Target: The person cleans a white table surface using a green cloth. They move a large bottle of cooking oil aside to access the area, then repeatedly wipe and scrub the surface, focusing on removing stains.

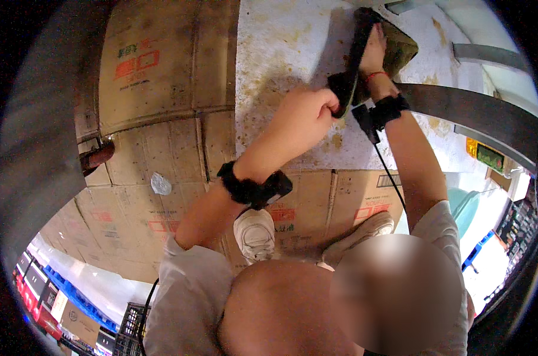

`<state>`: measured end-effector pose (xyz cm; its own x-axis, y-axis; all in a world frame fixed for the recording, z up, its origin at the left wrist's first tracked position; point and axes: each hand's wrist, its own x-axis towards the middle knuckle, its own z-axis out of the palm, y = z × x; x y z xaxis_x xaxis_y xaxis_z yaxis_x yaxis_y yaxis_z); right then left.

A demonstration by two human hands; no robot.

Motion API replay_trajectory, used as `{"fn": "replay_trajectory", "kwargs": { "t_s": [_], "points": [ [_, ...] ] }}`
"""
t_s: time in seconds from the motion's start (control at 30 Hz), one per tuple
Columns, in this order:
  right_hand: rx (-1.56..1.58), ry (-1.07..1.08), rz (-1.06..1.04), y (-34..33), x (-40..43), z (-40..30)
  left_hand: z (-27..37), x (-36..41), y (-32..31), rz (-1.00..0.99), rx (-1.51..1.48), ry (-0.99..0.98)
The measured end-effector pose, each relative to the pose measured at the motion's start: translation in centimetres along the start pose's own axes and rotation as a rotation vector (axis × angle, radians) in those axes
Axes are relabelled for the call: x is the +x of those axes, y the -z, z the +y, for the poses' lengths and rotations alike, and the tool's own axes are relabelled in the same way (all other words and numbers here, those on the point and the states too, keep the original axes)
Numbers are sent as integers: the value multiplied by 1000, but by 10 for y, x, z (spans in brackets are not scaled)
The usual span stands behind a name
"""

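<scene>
My left hand (311,104) reaches in from the left and pinches the lower end of a dark, black-edged item (360,53); its exact kind is unclear. My right hand (374,51), with a red cord at the wrist, lies against the item's upper part, beside an olive-brown panel. The fingers of that hand are blurred and partly hidden, so its grip cannot be made out. Both wrists wear black bands with small black devices. Beneath the item is a white, yellow-stained board (277,53).
Flattened cardboard boxes (157,133) cover the floor under my shoes (255,233). A dark metal bar (464,102) crosses at the right. A clear plastic scrap (161,184) lies on the cardboard. A black crate (131,322) stands lower left, and a cable hangs by my right forearm.
</scene>
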<state>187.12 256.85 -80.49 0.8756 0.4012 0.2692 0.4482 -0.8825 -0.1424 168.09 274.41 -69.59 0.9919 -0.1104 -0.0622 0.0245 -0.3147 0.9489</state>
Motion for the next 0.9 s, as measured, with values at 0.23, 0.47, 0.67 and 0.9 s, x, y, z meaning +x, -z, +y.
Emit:
{"fn": "replay_trajectory", "kwargs": {
  "t_s": [0.23,0.47,0.67,0.9],
  "points": [
    [70,37,163,1,22,-101,20,-41,46,66,-2,174],
    [1436,-316,-553,11,13,-275,19,-123,99,441,-112,13],
    [2367,-360,-960,77,-24,-332,57,-152,125,425,-349,36],
    [2319,-493,-460,143,-29,-234,61,-136,108,163,-548,-312]
  ]
}}
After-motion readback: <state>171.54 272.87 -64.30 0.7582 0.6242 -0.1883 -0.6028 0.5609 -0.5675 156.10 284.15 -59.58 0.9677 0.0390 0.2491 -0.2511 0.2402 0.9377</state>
